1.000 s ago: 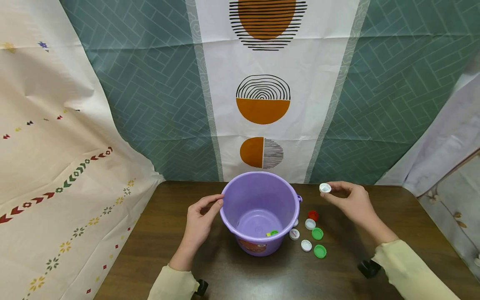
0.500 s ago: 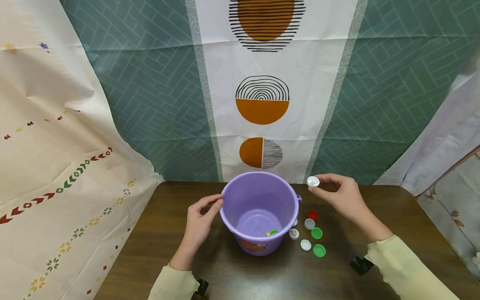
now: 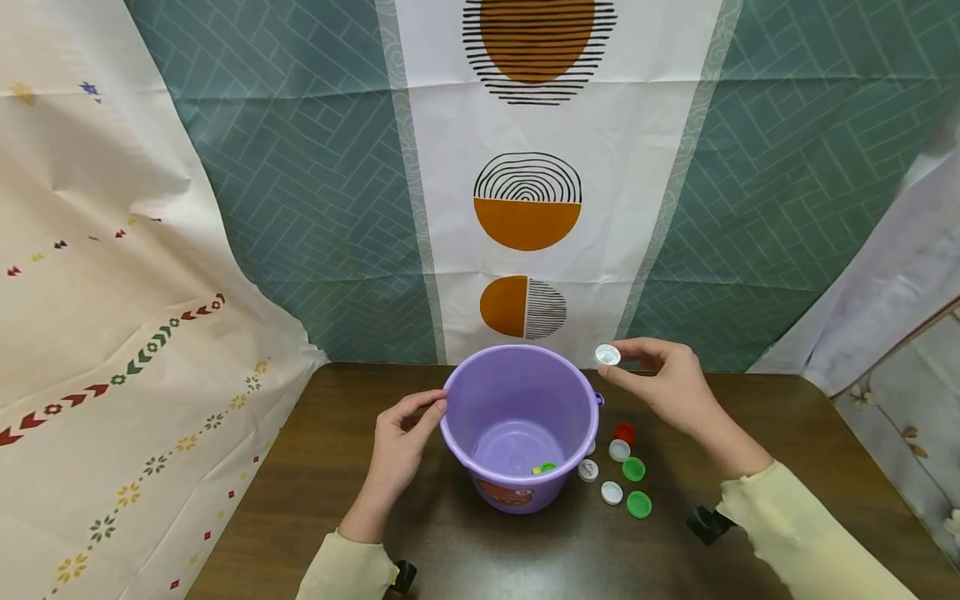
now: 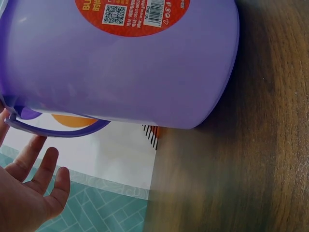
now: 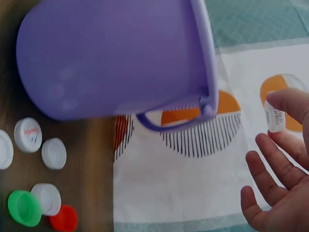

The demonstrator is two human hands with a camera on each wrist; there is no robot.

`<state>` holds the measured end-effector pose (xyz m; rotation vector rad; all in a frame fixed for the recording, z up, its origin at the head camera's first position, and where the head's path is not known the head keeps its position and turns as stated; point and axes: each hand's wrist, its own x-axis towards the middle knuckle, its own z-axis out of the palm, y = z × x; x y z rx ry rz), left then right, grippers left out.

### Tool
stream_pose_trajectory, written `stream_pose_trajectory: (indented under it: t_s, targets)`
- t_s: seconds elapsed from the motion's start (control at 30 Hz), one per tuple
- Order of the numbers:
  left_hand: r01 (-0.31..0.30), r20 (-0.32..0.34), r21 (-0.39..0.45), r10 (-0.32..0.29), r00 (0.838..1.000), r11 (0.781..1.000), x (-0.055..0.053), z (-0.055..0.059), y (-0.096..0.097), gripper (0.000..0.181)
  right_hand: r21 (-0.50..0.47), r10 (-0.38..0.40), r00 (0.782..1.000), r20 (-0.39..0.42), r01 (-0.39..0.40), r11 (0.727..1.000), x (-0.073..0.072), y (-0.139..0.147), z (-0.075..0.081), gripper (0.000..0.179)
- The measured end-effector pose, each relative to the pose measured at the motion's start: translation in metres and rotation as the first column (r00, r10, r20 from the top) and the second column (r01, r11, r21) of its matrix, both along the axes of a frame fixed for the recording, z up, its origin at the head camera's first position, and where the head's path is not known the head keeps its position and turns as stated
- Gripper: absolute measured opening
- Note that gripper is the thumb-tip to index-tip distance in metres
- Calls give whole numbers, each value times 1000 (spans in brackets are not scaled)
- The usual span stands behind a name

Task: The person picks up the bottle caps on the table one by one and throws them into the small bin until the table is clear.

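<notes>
A purple bucket [image 3: 517, 458] stands upright on the table. My left hand [image 3: 405, 433] pinches its left rim between thumb and forefinger; in the left wrist view the other fingers [image 4: 60, 188] are spread beside the bucket's handle [image 4: 63, 130]. My right hand [image 3: 667, 383] pinches a white bottle cap [image 3: 607, 355] by its edge, raised just beyond the bucket's right rim. Printed marks show on this cap's side [image 5: 275, 117] in the right wrist view. A green cap [image 3: 548, 467] and a small yellow piece [image 3: 536, 470] lie at the bottom inside the bucket.
Right of the bucket lie loose caps: a red cap [image 3: 626, 432], green caps [image 3: 633, 469] and several white caps [image 3: 611, 492], one partly hidden behind the bucket. The brown wooden table [image 3: 300, 500] ends at a patterned cloth [image 3: 360, 208] hanging behind.
My right hand has carried the white cap left and slightly up, closer to the bucket's rim. The left hand and the bucket have stayed in place.
</notes>
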<state>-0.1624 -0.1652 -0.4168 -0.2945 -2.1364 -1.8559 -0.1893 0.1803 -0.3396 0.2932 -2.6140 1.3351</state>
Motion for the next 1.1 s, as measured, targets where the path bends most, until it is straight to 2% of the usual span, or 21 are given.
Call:
stream_pose_trajectory:
  t_s: [0.2, 0.33, 0.47, 0.6, 0.67, 0.83, 0.9, 1.1]
  targets:
    - [-7, -7, 4, 7, 1000, 1000, -1, 0, 0, 23, -70, 78, 997, -4, -78, 994, -10, -5, -12, 34]
    - [-4, -1, 9, 4, 1000, 1000, -2, 0, 0, 23, -129, 125, 992, 13, -122, 984, -13, -13, -15, 36]
    - [-4, 6, 8, 4, 1000, 1000, -2, -1, 1, 23, -130, 148, 989, 22, -144, 981, -14, -21, -15, 37]
    - [-7, 3, 8, 7, 1000, 1000, -2, -1, 1, 23, -100, 167, 986, 15, -165, 981, -12, -29, -12, 35]
    - [-8, 1, 9, 8, 1000, 1000, -2, -1, 1, 23, -94, 180, 984, 18, -178, 980, -6, -36, -3, 33]
    - [-12, 6, 10, 12, 1000, 1000, 0, 0, 1, 23, -91, 212, 977, 15, -210, 973, -4, -47, -1, 30]
    - [-14, 9, 8, 14, 1000, 1000, 0, 1, 1, 23, -93, 221, 975, 13, -218, 971, -6, -50, -4, 31]
    - [-20, -2, -6, 20, 1000, 1000, -1, 1, 2, 23, -108, 262, 965, 5, -260, 959, 6, -65, 12, 27]
